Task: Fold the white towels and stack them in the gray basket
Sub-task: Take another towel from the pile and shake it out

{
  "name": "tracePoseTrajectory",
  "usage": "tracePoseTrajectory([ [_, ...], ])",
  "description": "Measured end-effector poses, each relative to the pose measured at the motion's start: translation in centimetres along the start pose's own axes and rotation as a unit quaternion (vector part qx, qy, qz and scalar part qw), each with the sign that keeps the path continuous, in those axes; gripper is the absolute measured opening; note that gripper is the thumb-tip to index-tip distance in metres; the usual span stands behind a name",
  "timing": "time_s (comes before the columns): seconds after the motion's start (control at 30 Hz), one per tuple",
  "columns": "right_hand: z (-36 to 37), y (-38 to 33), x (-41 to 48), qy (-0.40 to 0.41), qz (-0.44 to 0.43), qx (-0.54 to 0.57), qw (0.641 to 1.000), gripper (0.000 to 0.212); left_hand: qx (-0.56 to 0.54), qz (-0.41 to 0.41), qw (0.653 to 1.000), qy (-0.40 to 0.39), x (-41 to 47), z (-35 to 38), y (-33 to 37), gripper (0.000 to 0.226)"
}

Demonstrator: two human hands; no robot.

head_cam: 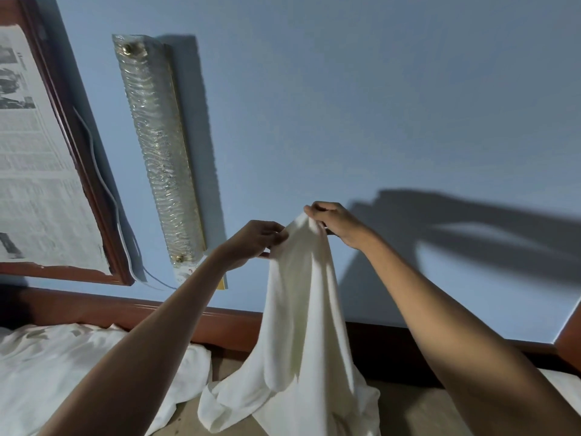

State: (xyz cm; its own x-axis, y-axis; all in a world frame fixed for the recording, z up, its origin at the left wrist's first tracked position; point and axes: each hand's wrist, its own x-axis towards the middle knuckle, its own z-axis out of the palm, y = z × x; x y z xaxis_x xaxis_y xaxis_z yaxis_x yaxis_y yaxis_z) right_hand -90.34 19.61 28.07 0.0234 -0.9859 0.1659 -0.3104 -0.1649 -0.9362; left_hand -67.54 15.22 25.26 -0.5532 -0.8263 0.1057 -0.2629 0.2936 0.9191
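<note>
Right now you hold the soft white cloth towel (pixel 301 309) up by its top edge, to the right of the long ribbed glass wall lamp (pixel 160 152), with the top about level with the lamp's lower end. Your left hand (pixel 256 243) pinches the edge on the side nearer the lamp. Your right hand (pixel 338 223) pinches it just beyond, farther from the lamp and a little higher, with its fingers curled onto the cloth.

Your hands sit close together, so the towel hangs as a narrow, bunched drape rather than a flat sheet. Its lower end pools on the tan surface (pixel 408 410), below and to the right of the lamp. Holding it high lets its own weight pull the cloth straight, probably so you can find the corners before a first fold.

A crumpled heap of white cloth (pixel 63 366) lies below and left of the lamp, likely more towels waiting. The gray basket is not in view.
</note>
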Motion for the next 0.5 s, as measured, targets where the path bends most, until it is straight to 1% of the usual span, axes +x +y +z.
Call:
tracePoseTrajectory([
  [0.07,-0.3,-0.3,0.3,0.039,-0.013,-0.013,0.999,0.045,0.018,-0.002,1.000,-0.010,0.2,0.2,0.1,0.024],
  [0.2,-1.2,-0.3,0.5,0.105,-0.029,-0.029,0.994,0.046,0.070,-0.001,0.997,-0.041,0.8,0.9,0.2,0.018],
  [0.27,-1.5,0.0,0.7,0.147,-0.026,-0.020,0.989,0.046,0.077,-0.011,0.995,-0.056,1.1,1.2,-0.1,0.027],
  [0.33,-2.2,0.2,0.9,0.217,-0.022,-0.003,0.976,0.048,0.076,-0.027,0.994,-0.074,1.2,1.1,-0.4,0.040],
  [0.4,-3.3,0.3,0.9,0.286,-0.014,-0.004,0.958,0.049,0.082,-0.040,0.992,-0.090,1.0,0.8,-0.7,0.044],
  [0.43,-3.9,0.7,0.9,0.304,-0.010,-0.014,0.953,0.048,0.085,-0.034,0.992,-0.088,1.0,0.5,-0.7,0.047],
  [0.47,-4.5,1.1,0.9,0.302,-0.005,-0.034,0.953,0.046,0.085,-0.018,0.993,-0.073,1.0,0.1,-0.7,0.048],
  [0.5,-4.8,1.4,0.9,0.276,0.009,-0.066,0.959,0.042,0.090,0.001,0.995,-0.046,1.1,-0.2,-0.4,0.045],
])
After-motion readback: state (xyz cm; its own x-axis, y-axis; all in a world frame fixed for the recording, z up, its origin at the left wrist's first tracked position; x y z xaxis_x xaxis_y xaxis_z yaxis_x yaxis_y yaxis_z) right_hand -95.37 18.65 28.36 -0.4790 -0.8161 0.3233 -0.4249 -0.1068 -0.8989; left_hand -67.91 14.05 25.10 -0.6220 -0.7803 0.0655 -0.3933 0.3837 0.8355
